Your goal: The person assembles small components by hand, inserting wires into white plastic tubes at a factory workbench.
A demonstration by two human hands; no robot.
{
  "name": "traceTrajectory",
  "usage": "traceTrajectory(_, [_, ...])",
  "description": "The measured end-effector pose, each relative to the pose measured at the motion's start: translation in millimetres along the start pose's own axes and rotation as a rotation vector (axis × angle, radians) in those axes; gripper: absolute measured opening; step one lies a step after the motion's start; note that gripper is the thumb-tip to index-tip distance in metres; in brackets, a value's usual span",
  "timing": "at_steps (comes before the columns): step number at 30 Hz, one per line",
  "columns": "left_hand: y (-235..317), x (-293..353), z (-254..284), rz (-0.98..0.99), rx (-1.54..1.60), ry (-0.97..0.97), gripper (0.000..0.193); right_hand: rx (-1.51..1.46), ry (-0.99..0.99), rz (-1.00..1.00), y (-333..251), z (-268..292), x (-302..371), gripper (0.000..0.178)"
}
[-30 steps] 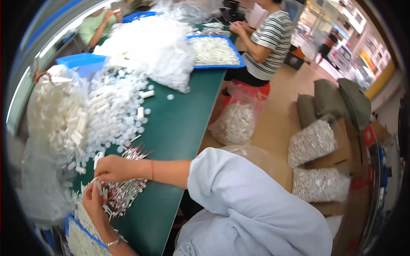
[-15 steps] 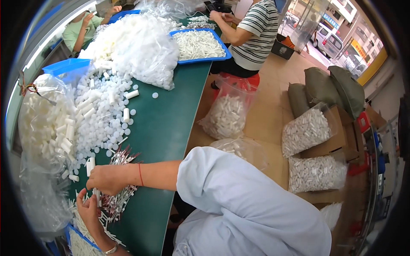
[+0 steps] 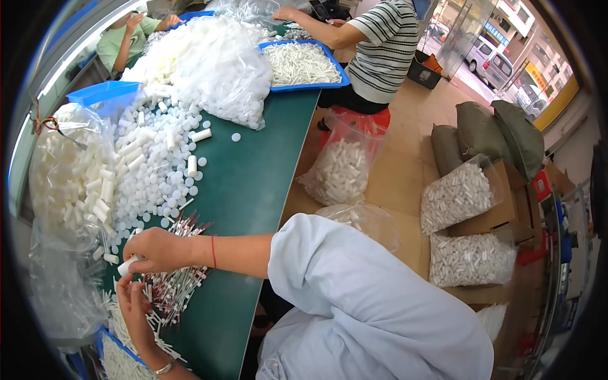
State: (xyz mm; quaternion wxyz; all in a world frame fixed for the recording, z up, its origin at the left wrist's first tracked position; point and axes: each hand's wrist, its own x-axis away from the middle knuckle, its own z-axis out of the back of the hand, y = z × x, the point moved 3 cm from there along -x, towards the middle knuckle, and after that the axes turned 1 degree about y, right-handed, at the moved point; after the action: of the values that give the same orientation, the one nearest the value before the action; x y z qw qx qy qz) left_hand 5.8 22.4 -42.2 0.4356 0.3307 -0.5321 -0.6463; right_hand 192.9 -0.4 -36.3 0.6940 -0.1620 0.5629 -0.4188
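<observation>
Right hand (image 3: 158,249): fingers closed on white cylinder (image 3: 131,265), at that hand's 8 o'clock. Left hand (image 3: 135,307): fingers open, slightly curled, at the cylinder's 6 o'clock; contact cannot be told. On green tabletop (image 3: 247,158), slender red-and-silver pieces (image 3: 177,290) lie at its 4 o'clock, translucent discs (image 3: 168,183) at 1.

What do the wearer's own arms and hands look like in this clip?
Both hands are ungloved. The right hand has a thin red cord at its wrist, below a loose pale-blue sleeve. The left hand has a silvery bracelet; no sleeve shows there.
</observation>
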Motion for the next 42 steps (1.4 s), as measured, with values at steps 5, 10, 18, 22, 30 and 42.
traceTrajectory(5, [1, 2, -7, -0.022, -0.086, -0.073, 0.028, -0.132, -0.044, 0.008, -4, -8, 4, 0.024])
traceTrajectory(10, [5, -2, 14, 0.008, 0.042, -0.014, 0.023, -0.158, -0.073, -0.023, -6, 3, 1, 0.023])
traceTrajectory(18, [4, 0, 16, 0.002, -0.181, -0.063, 0.026, -0.020, -0.255, 0.146, -3, -1, 5, 0.022])
traceTrajectory(22, [-10, -5, 21, 0.073, -0.270, -0.109, 0.034, 0.007, -0.278, 0.160, -9, -17, 10, 0.023])
traceTrajectory(30, [10, 4, 11, 0.053, -0.376, -0.194, 0.038, 0.035, -0.384, 0.134, -16, -13, 7, 0.024])
traceTrajectory(42, [11, 12, -3, -0.003, -0.364, -0.163, 0.037, -0.139, -0.405, 0.052, -23, -20, 13, 0.029])
